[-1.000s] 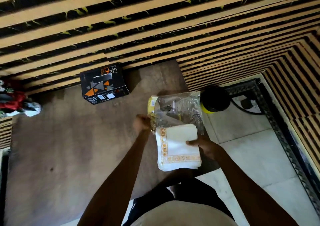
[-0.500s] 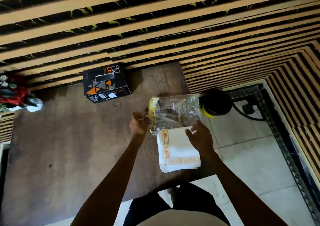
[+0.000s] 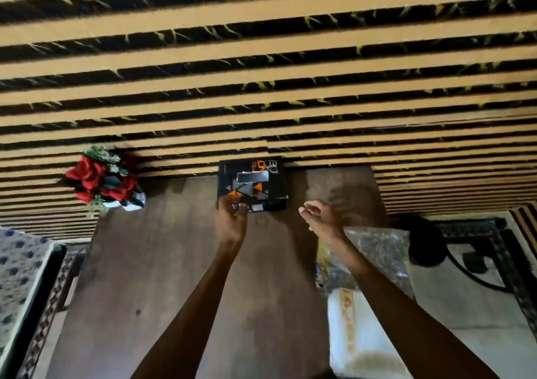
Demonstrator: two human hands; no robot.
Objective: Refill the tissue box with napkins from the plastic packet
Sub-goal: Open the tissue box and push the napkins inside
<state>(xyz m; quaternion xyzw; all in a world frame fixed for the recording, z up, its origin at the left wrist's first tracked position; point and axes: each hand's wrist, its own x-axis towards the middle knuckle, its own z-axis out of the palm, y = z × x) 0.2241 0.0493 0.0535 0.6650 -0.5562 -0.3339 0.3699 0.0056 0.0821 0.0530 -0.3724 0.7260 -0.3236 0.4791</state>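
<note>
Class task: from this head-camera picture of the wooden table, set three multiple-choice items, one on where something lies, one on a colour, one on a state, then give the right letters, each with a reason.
1. Where is the black tissue box?
A. at the table's far edge, against the slatted wall
B. on the floor tiles
C. on top of the napkins

2. What colour are the flowers at the table's far left?
A. yellow
B. red
C. blue

3. What is the right hand doing?
A. gripping the plastic packet
B. pressing on the napkin stack
C. open in the air, holding nothing

Key: 1 A, the box stands where the table meets the wall. 2 B, the petals are red. 3 C, its fingers are spread above the table, while the plastic packet and napkin stack lie nearer the person.
</note>
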